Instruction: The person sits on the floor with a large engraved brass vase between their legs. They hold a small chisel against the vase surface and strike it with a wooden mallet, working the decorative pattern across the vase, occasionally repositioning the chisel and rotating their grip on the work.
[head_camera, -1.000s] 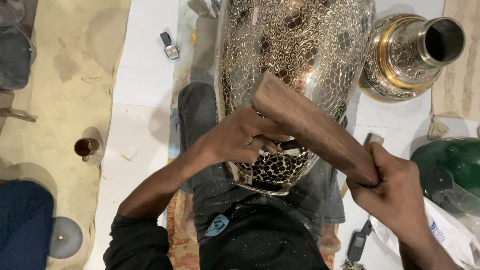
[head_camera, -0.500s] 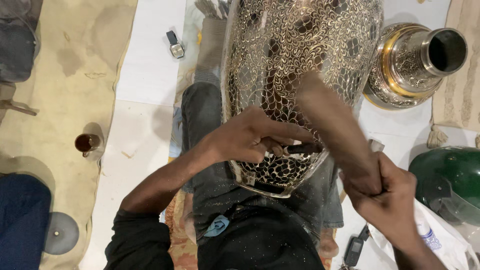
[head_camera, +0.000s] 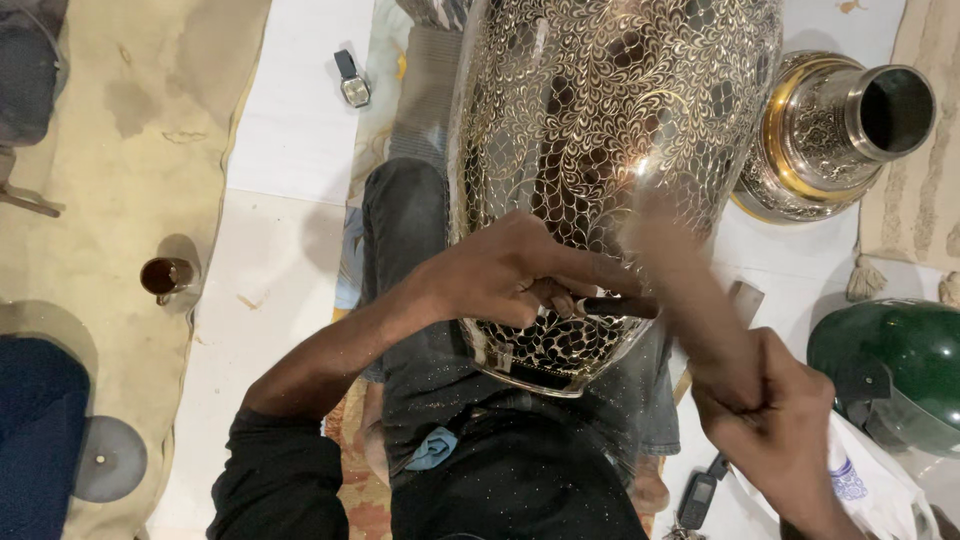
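Note:
A large engraved metal vase (head_camera: 600, 120), silver and gold with a dark leaf pattern, lies across my lap. My left hand (head_camera: 505, 272) rests on its lower body and grips a small dark chisel (head_camera: 610, 306) pointed at the surface. My right hand (head_camera: 775, 420) is closed around the handle of a wooden mallet (head_camera: 690, 290), which is blurred with motion just right of the chisel's end.
A second engraved vase piece (head_camera: 835, 130) with an open neck lies at upper right. A green helmet (head_camera: 890, 365) sits at right. A small cup (head_camera: 165, 275) stands on the left mat, a wristwatch (head_camera: 352, 80) lies on the white floor, and a phone (head_camera: 695, 500) is near my right knee.
The wooden mallet has swung down from high across the vase toward the chisel's end. My left hand has held the chisel in place on the vase.

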